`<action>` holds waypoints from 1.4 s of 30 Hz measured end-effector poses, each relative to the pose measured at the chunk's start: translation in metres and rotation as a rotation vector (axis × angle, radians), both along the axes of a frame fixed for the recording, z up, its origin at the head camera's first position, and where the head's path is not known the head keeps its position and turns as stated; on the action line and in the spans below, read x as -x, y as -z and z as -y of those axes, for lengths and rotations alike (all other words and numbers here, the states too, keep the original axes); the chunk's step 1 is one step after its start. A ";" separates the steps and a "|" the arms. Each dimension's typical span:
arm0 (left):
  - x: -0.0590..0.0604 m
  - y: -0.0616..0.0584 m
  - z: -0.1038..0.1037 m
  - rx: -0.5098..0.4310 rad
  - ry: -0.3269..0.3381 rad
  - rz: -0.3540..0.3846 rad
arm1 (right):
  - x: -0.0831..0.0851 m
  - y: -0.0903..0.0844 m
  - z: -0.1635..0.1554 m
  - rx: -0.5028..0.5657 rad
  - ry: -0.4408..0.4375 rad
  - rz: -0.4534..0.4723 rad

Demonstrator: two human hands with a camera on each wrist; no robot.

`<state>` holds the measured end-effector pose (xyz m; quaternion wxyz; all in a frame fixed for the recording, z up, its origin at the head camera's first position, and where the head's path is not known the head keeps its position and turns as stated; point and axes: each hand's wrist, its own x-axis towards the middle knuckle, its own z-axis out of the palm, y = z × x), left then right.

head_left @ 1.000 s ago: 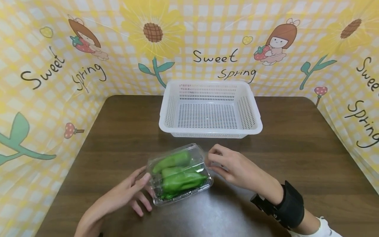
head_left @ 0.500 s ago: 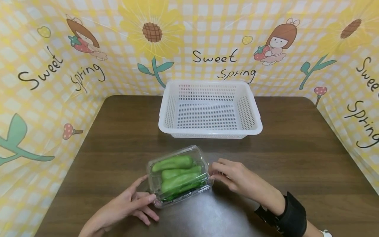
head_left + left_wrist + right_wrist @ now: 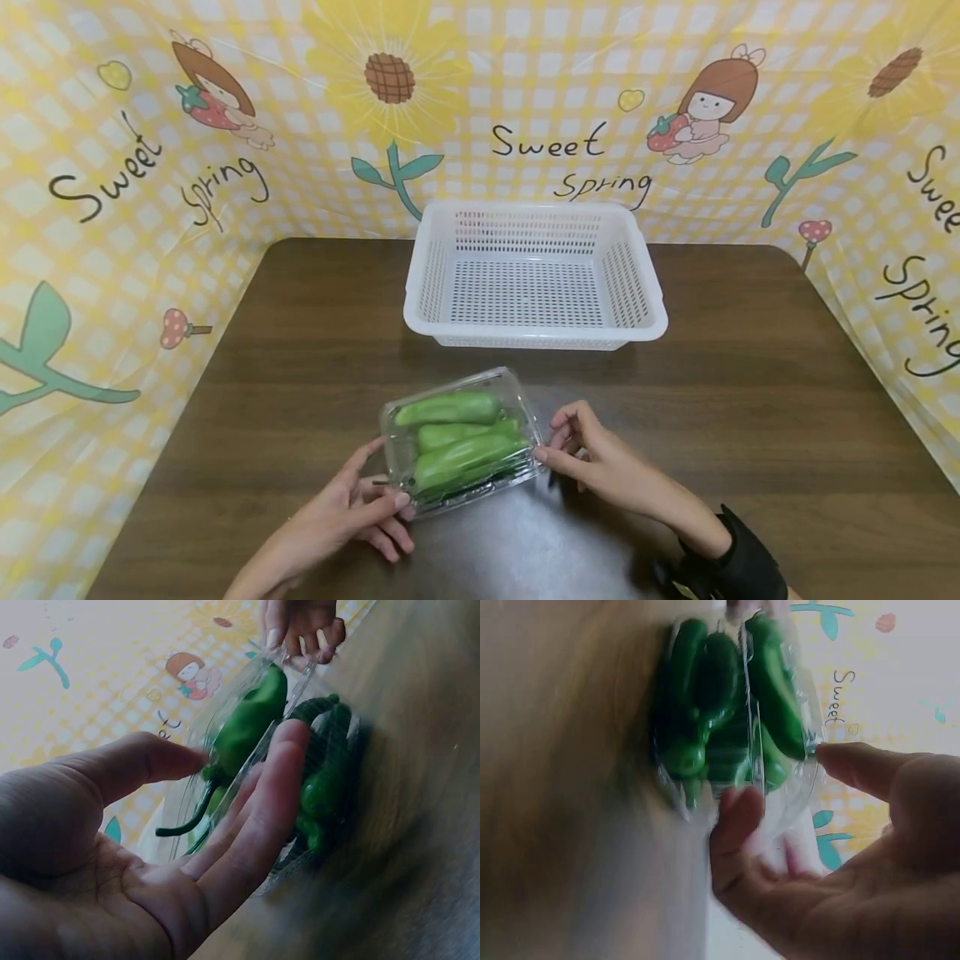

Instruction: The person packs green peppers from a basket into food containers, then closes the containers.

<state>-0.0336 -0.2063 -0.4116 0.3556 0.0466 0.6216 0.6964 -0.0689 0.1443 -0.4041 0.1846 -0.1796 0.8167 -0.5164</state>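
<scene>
A clear plastic clamshell box [image 3: 517,392] with several green peppers [image 3: 457,462] inside lies slantwise near the front of the table in the head view. Its lid is down over the peppers, and one dark stem pokes out at the left end. My left hand [image 3: 341,517] holds the left front corner, thumb on top and fingers at the side and below. At the opposite end my right hand [image 3: 600,458] pinches the corner, its thumb against the box and its other fingers bent. Both wrist views show thumb and forefinger on either side of the rim seam.
Behind the box stands a white perforated plastic basket [image 3: 536,332] with nothing in it. The brown wooden table [image 3: 300,333] has a yellow checked cloth [image 3: 300,100] hanging at its back and sides.
The box has shifted slightly to the right. My left thumb has come down onto its front left corner. My right hand has moved lower along the right end.
</scene>
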 end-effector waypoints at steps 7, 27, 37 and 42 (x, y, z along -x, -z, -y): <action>0.003 0.000 -0.010 0.006 0.012 -0.041 | -0.002 0.007 -0.005 0.152 -0.021 0.373; 0.016 0.000 -0.029 0.032 0.021 -0.082 | -0.012 0.018 -0.014 0.299 0.028 0.447; 0.019 0.006 -0.043 -0.006 0.006 -0.097 | -0.025 0.022 -0.021 0.314 0.081 0.376; 0.022 0.008 -0.047 -0.029 0.023 -0.102 | -0.032 0.023 -0.023 0.307 0.123 0.368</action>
